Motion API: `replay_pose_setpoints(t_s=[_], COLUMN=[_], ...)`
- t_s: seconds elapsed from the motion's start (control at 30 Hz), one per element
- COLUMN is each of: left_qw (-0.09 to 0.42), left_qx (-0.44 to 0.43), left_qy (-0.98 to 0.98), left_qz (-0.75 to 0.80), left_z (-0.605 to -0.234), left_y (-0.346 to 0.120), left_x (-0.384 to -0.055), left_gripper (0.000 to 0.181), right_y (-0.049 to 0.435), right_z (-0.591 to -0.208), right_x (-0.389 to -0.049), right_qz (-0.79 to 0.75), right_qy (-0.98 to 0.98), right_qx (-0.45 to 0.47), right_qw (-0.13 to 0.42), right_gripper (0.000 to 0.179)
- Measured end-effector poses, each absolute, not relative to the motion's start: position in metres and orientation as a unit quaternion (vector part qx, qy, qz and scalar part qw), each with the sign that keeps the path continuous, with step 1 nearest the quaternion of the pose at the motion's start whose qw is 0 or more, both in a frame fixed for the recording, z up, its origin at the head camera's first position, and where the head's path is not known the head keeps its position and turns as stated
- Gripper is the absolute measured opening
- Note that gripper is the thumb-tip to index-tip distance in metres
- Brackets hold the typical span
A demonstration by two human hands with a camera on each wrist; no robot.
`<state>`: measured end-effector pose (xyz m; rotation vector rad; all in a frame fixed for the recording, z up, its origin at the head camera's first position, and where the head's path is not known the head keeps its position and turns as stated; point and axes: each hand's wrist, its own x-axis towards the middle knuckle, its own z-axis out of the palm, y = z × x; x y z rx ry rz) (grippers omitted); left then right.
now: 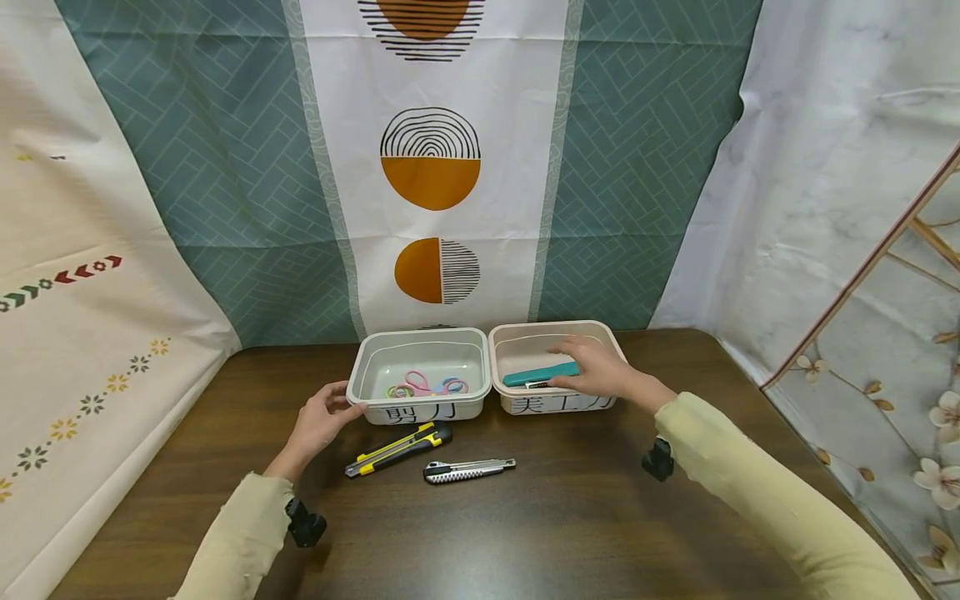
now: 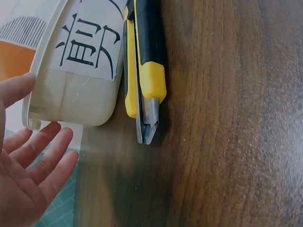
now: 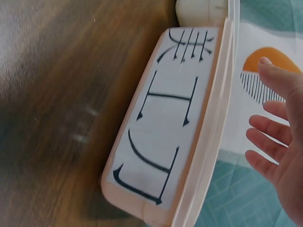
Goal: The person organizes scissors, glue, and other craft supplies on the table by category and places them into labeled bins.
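My left hand (image 1: 320, 422) rests against the left end of a grey-white plastic bin (image 1: 420, 336), thumb at the rim and relaxed fingers beneath it. In this bin lie scissors with pink and blue handles (image 1: 427, 385). Over a pale pink bin (image 1: 551, 328), my right hand (image 1: 592, 369) hovers with spread fingers holding nothing. Below those fingers is a long teal tool (image 1: 536, 374), beside a partly hidden silver one. A yellow and black utility knife (image 1: 397, 450) lies on the table near the left bin. A silver utility knife (image 1: 468, 471) lies to its right.
Both bins stand side by side at the back of the brown wooden table (image 1: 540, 525). White labels with black characters mark their fronts. Behind them hangs a patterned green and white curtain (image 1: 442, 183). Cloths (image 1: 825, 250) border the sides.
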<state>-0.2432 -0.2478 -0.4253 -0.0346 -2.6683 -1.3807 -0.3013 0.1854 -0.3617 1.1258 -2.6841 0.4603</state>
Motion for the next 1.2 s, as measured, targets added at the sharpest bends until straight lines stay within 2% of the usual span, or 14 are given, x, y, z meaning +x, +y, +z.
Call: replay_pose_setpoints(t_s=[0.3, 0.87, 1.2], left_qw=[0.065, 0.071, 0.071], left_qx=[-0.014, -0.015, -0.01], left_qy=[-0.885, -0.883, -0.884], left_qz=[-0.46, -0.464, -0.462], left_z=[-0.424, -0.427, -0.427], left_y=[-0.248, -0.248, -0.248], left_x=[-0.242, -0.244, -0.244], left_gripper=[0.061, 0.06, 0.06], right_y=[0.172, 0.141, 0.122], right_z=[-0.361, -0.383, -0.409], right_x=[-0.287, -0.259, -0.25], right_qz=[0.175, 0.215, 0.227], right_qy=[-0.89, -0.863, -0.862], right_qx=[0.411, 0.456, 0.454], right_qw=[0.093, 0.041, -0.017], right_gripper=[0.053, 0.055, 0.051])
